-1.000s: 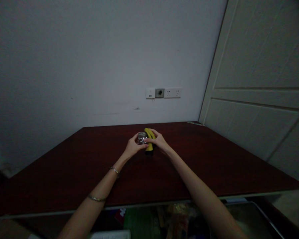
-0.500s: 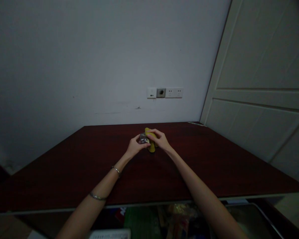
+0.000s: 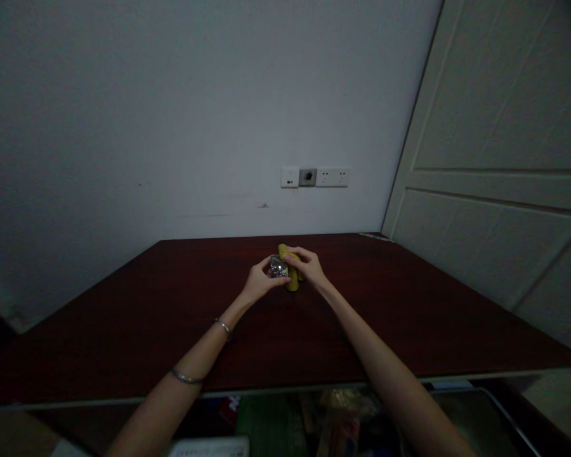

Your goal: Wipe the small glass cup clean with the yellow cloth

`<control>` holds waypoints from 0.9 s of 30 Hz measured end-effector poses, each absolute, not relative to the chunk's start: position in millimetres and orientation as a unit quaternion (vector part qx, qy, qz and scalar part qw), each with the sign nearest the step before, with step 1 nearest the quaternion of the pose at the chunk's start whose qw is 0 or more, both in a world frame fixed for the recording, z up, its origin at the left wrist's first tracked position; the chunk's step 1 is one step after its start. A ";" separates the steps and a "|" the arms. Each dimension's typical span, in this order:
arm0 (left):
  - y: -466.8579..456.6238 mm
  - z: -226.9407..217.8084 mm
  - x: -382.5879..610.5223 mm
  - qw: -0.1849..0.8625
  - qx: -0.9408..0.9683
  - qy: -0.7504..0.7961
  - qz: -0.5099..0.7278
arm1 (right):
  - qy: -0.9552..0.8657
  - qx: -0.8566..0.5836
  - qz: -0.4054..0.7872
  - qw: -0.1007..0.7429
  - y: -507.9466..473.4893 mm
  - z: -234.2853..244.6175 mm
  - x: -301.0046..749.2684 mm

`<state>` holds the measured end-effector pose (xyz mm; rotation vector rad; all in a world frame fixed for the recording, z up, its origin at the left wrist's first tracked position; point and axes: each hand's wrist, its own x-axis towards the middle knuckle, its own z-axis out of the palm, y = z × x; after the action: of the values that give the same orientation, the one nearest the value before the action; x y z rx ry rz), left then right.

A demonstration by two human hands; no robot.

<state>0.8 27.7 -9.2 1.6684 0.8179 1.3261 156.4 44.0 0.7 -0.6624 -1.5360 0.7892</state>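
My left hand (image 3: 258, 282) is closed round a small shiny, silvery, see-through object (image 3: 278, 267) with bright glints; its kind is too small and dim to make out. My right hand (image 3: 309, 266) pinches a folded yellow cloth (image 3: 292, 279), which hangs down between the two hands. The cloth lies against the right side of the shiny object. Both hands are close together over the far middle of the dark red table (image 3: 171, 304). Fingers of both hands partly hide what they hold.
Behind the table stands a pale wall with a row of sockets (image 3: 332, 177). A white panelled door (image 3: 495, 146) borders the right side. Below the front edge, an open space holds a green item (image 3: 271, 425), packets (image 3: 345, 425) and a white device (image 3: 209, 447).
The shiny object and my left hand have shifted slightly to the right, and the object has turned a little, catching more light. The cloth has moved slightly right with my right hand.
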 end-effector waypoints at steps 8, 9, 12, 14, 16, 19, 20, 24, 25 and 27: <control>29.9 -12.7 -0.5 0.395 0.686 0.320 0.520 | -0.673 -0.289 0.316 0.603 37.5 3.8 150.9; 28.8 -12.4 -0.3 0.393 0.694 0.318 0.513 | -0.668 -0.302 0.314 0.603 37.4 4.2 150.7; 27.0 -12.0 0.0 0.380 0.712 0.316 0.500 | -0.673 -0.312 0.305 0.596 35.2 5.0 151.0; 27.7 -12.6 -0.4 0.363 0.717 0.326 0.498 | -0.694 -0.295 0.288 0.590 31.4 5.5 150.8; 29.5 -14.1 -1.3 0.340 0.722 0.344 0.495 | -0.725 -0.272 0.256 0.578 26.9 5.8 149.7; 31.2 -16.5 -2.1 0.312 0.731 0.360 0.488 | -0.749 -0.270 0.217 0.565 23.6 4.9 146.7; 31.0 -16.9 -2.0 0.307 0.735 0.359 0.487 | -0.745 -0.280 0.212 0.567 24.5 4.1 145.7; 27.1 -16.0 0.8 0.307 0.756 0.346 0.464 | -0.690 -0.342 0.225 0.596 35.9 -0.8 145.1; 26.2 -15.5 1.6 0.308 0.760 0.344 0.458 | -0.678 -0.356 0.233 0.600 38.7 -1.6 145.8; 25.6 -15.0 2.7 0.301 0.765 0.344 0.454 | -0.669 -0.363 0.242 0.602 41.0 -1.7 147.3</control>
<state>2.7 25.6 -15.0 2.0292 0.9124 1.2054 147.3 41.0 -1.7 -0.8401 -1.5495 0.5594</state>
